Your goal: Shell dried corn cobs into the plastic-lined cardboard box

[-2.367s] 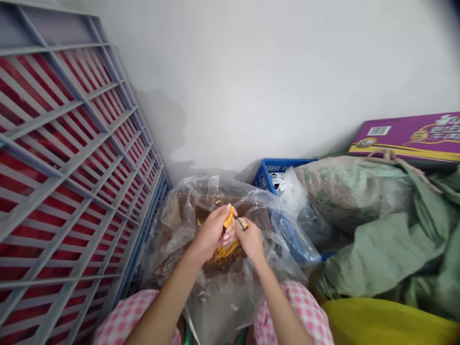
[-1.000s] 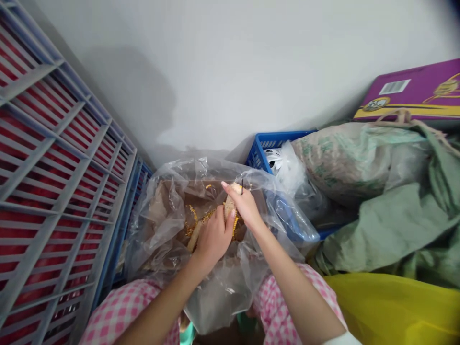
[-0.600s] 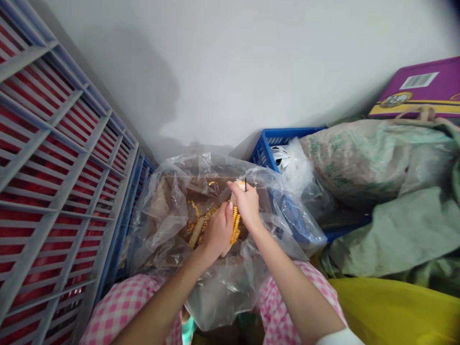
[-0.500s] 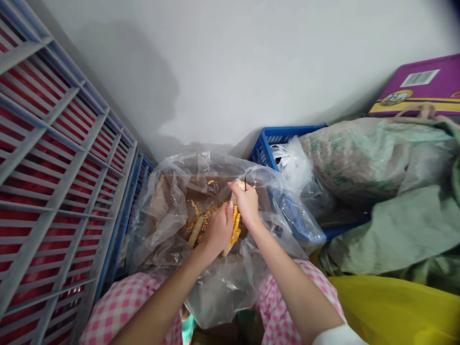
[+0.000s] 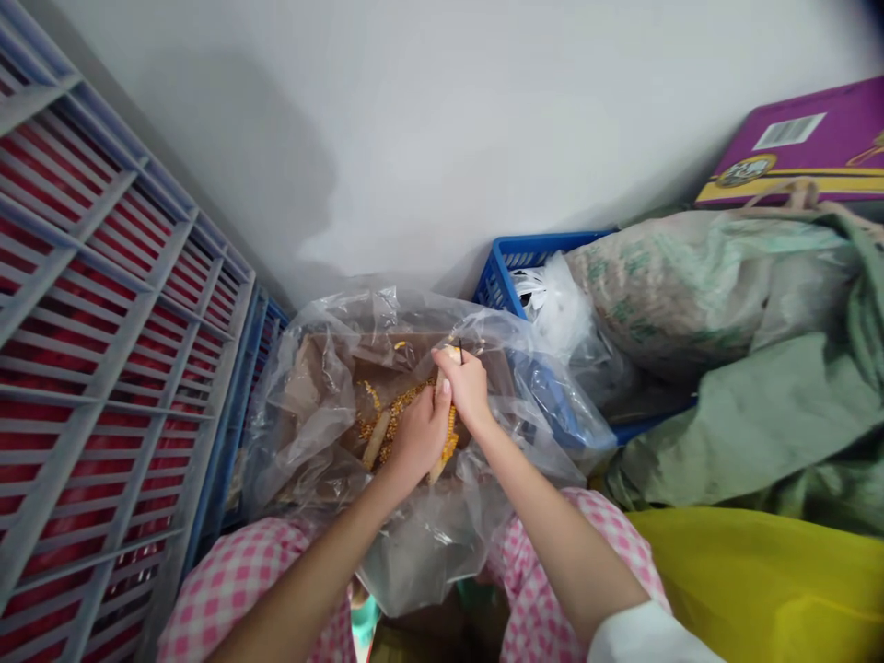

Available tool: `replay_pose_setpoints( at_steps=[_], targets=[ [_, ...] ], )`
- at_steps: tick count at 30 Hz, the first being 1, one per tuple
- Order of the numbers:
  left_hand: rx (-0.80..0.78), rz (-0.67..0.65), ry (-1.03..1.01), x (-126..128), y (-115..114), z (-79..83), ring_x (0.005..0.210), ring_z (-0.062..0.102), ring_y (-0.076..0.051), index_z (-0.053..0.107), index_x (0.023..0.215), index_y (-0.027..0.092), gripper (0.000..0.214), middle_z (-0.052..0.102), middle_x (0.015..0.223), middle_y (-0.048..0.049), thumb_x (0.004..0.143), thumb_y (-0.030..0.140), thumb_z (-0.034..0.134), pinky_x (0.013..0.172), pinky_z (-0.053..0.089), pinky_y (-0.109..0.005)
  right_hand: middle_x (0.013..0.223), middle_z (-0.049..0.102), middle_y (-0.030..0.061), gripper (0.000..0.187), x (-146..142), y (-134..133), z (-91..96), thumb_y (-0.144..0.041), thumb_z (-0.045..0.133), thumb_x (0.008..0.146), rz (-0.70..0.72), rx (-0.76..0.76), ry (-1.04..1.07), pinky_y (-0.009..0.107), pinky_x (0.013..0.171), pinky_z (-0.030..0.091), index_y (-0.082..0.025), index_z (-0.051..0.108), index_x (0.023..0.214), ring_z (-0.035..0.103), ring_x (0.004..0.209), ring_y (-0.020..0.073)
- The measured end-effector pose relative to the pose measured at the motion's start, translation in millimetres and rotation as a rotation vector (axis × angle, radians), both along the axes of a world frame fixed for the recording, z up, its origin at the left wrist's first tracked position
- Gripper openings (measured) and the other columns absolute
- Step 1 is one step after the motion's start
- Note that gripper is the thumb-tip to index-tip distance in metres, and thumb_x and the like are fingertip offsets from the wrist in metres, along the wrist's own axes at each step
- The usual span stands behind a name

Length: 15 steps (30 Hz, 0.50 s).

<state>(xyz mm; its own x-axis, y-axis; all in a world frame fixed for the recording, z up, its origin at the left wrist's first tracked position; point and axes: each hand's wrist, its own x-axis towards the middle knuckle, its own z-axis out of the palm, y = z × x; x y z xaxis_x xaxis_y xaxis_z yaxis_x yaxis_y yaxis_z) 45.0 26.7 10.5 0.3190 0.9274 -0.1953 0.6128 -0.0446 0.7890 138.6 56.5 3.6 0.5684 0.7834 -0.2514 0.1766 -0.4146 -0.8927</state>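
A partly stripped corn cob is held over a box lined with clear plastic. My left hand is closed around the cob's lower side, thumb pointing up. Just above it, my right hand grips the upper part of the cob, and a thin dark stick-like piece juts up from those fingers; what it belongs to is hidden. Yellow kernels still cover the cob's right side. Loose corn kernels lie in the box beside a bare cob.
Grey slatted crates with red behind them rise at the left. To the right stand a blue basket holding white plastic bags, a stuffed sack, green cloth, a yellow bag and a purple box. A white wall is behind.
My hands have closed in on each other, with my left thumb now nearer the right hand and more of the cob covered. The view has shifted slightly.
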Motion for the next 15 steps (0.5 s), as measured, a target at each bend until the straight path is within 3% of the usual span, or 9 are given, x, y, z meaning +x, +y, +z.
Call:
replay_pose_setpoints(
  at_steps=[6, 15],
  targets=[
    [-0.005, 0.085, -0.04, 1, 3, -7.4, 0.089, 0.059, -0.021, 0.058, 0.082, 0.016, 0.057, 0.065, 0.089, -0.0128, 0.087, 0.046, 0.009, 0.075, 0.042, -0.031, 0.053, 0.051, -0.0036, 0.033, -8, -2, 2.1, -0.052, 0.05, 0.062, 0.04, 0.015, -0.076, 0.022, 0.052, 0.029, -0.02, 0.057, 0.058, 0.042, 0.053, 0.0117],
    [-0.141, 0.244, -0.004, 7, 0, -32.8, 0.077, 0.061, -0.022, 0.059, 0.072, 0.014, 0.06, 0.066, 0.077, -0.0138, 0.086, 0.047, 0.011, 0.065, 0.041, -0.029, 0.053, 0.051, -0.004, 0.029, -5, -6, -21.0, -0.047, 0.05, 0.061, 0.07, -0.035, -0.087, 0.022, 0.052, 0.028, -0.019, 0.056, 0.057, 0.042, 0.052, 0.0111]
  ],
)
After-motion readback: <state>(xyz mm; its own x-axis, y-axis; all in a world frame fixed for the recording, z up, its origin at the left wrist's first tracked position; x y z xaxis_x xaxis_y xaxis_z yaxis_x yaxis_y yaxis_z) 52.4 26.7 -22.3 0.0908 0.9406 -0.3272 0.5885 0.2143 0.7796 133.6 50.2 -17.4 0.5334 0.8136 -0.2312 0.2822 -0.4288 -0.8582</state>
